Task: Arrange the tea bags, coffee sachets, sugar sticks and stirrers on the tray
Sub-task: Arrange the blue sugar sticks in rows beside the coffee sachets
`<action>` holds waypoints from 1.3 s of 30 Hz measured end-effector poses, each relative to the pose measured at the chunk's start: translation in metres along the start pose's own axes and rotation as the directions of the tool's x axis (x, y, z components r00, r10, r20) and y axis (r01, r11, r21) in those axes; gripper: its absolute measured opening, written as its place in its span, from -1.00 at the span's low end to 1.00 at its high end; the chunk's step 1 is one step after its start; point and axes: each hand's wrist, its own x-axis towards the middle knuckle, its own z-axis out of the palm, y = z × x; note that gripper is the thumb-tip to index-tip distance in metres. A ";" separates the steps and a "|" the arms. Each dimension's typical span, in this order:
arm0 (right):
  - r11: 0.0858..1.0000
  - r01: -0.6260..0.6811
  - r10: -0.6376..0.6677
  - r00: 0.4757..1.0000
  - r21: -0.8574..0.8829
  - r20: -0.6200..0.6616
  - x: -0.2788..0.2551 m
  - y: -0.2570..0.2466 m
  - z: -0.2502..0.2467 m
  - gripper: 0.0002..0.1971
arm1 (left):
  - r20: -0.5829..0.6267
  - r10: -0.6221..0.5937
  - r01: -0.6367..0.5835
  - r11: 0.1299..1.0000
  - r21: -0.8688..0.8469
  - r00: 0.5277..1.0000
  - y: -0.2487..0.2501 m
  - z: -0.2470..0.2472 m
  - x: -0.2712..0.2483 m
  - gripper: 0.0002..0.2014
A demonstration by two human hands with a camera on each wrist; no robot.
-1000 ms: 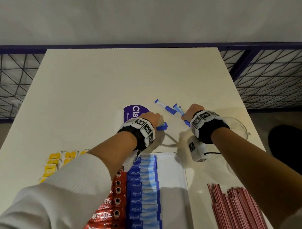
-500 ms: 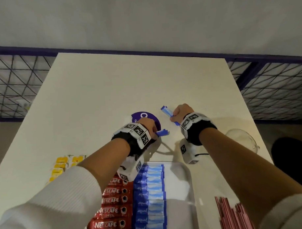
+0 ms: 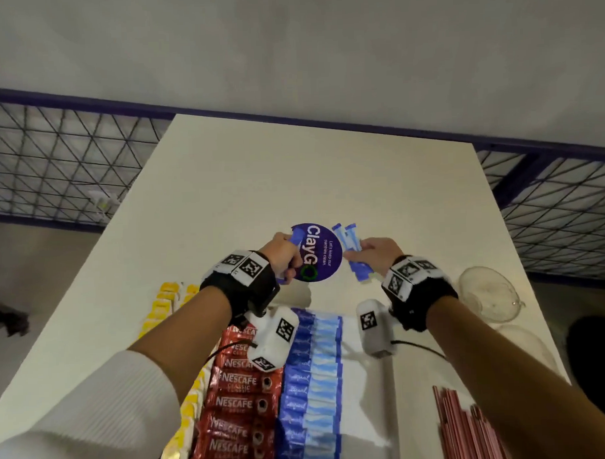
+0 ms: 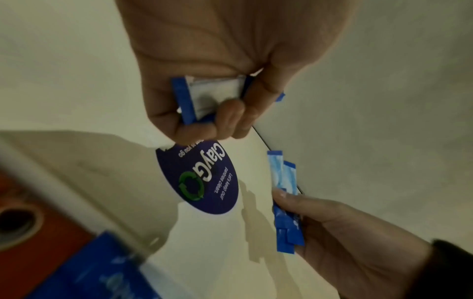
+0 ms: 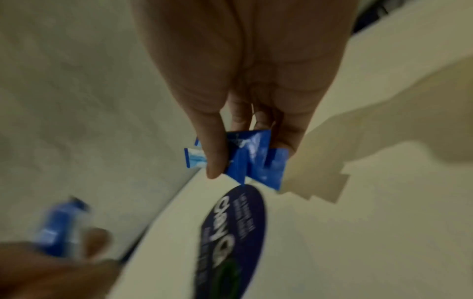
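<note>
Both hands have come up off the table [image 3: 244, 183] since a second ago. The loose blue sugar sticks that lay scattered beyond the round purple sticker [image 3: 317, 253] are gone from the surface.

The left hand [image 3: 283, 254] grips a small bunch of sugar sticks [image 4: 204, 97], fingers curled tight round them. The right hand [image 3: 374, 252] pinches a fanned bunch [image 3: 350, 251] between thumb and fingers, ends sticking out both ways.

Judgement: the strays are collected, and what is left for this batch is to lay them with the blue row [image 3: 313, 383] already on the tray [image 3: 365, 409], next to the red coffee sachets [image 3: 238, 403].

Yellow tea bags [image 3: 166, 299] lie to the left; whether they are on the tray I cannot tell. Red stirrers [image 3: 462, 426] lie off it, right.

Hard to make out: the count in either hand. The right wrist view is smeared by motion. The left forearm covers part of the tray's rows. A clear bowl [image 3: 488, 295] sits at the right edge.
</note>
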 end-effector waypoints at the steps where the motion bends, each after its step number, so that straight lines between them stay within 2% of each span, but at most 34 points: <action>1: 0.991 0.023 -0.024 1.000 0.128 0.009 -0.011 0.003 0.006 -0.81 | 0.031 -0.048 0.049 0.998 -0.048 0.998 -0.002 0.001 -0.007 -0.71; 3: 0.958 0.009 -0.027 0.998 0.285 0.059 -0.030 0.012 0.020 -0.56 | 0.082 -0.110 0.120 0.984 -0.129 0.990 -0.006 0.006 -0.020 -0.72; 4: 0.939 0.004 -0.034 0.996 0.343 0.081 -0.037 0.017 0.026 -0.55 | 0.088 -0.111 0.123 0.982 -0.143 0.990 -0.008 0.010 -0.026 -0.74; 5: 0.917 0.003 -0.045 0.994 0.398 0.096 -0.045 0.020 0.032 -0.62 | 0.087 -0.092 0.104 0.985 -0.140 0.992 -0.011 0.014 -0.032 -0.75; 7: 0.864 -0.011 -0.078 0.985 0.503 0.156 -0.062 0.023 0.043 -0.89 | 0.073 -0.021 0.029 0.994 -0.108 0.997 -0.020 0.023 -0.045 -0.69; 9: 0.835 0.018 -0.124 0.980 0.550 0.155 -0.080 0.026 0.052 -0.94 | 0.045 0.041 -0.037 0.995 -0.095 0.998 -0.034 0.030 -0.056 -0.73; 11: 0.836 0.054 -0.149 0.980 0.546 0.131 -0.094 0.030 0.058 -0.96 | 0.042 0.098 -0.092 0.988 -0.124 0.994 -0.045 0.033 -0.064 -0.80; 14: 0.834 0.039 -0.137 0.981 0.550 0.138 -0.111 0.036 0.065 -0.63 | 0.000 0.177 -0.174 0.969 -0.176 0.984 -0.057 0.032 -0.077 -0.86; 15: 0.825 0.026 -0.134 0.980 0.565 0.150 -0.116 0.038 0.065 -0.60 | -0.034 0.194 -0.197 0.964 -0.180 0.980 -0.060 0.032 -0.082 -0.88; 18: 0.813 0.013 -0.159 0.967 0.582 0.200 -0.126 0.043 0.064 -0.70 | -0.080 0.214 -0.226 0.957 -0.184 0.973 -0.072 0.032 -0.093 -0.91; 21: 0.853 0.034 -0.186 0.952 0.521 0.243 -0.132 0.047 0.058 -0.73 | -0.075 0.241 -0.246 0.967 -0.071 0.968 -0.080 0.027 -0.103 -0.91; 24: 0.930 0.088 -0.188 0.948 0.356 0.257 -0.135 0.050 0.053 -0.82 | 0.006 0.257 -0.257 0.964 0.062 0.966 -0.085 0.023 -0.110 -0.74; 26: 0.944 0.086 -0.183 0.941 0.320 0.286 -0.138 0.051 0.050 -0.93 | 0.035 0.262 -0.265 0.958 0.112 0.964 -0.087 0.026 -0.118 -0.71; 27: 0.942 0.078 -0.179 0.940 0.327 0.291 -0.139 0.052 0.049 -0.88 | 0.018 0.265 -0.265 0.958 0.111 0.964 -0.088 0.026 -0.120 -0.74; 31: 0.891 0.008 -0.147 0.951 0.453 0.272 -0.141 0.057 0.042 -0.81 | -0.001 0.207 -0.206 0.974 -0.089 0.978 -0.093 0.026 -0.128 -0.81; 34: 0.853 -0.012 -0.137 0.960 0.522 0.245 -0.143 0.062 0.039 -0.83 | 0.026 0.201 -0.202 0.979 0.002 0.979 -0.096 0.023 -0.129 -0.79; 39: 0.809 -0.015 -0.176 0.948 0.588 0.266 -0.147 0.064 0.044 -0.88 | 0.027 0.111 -0.113 0.985 0.128 0.994 -0.097 0.017 -0.120 -0.72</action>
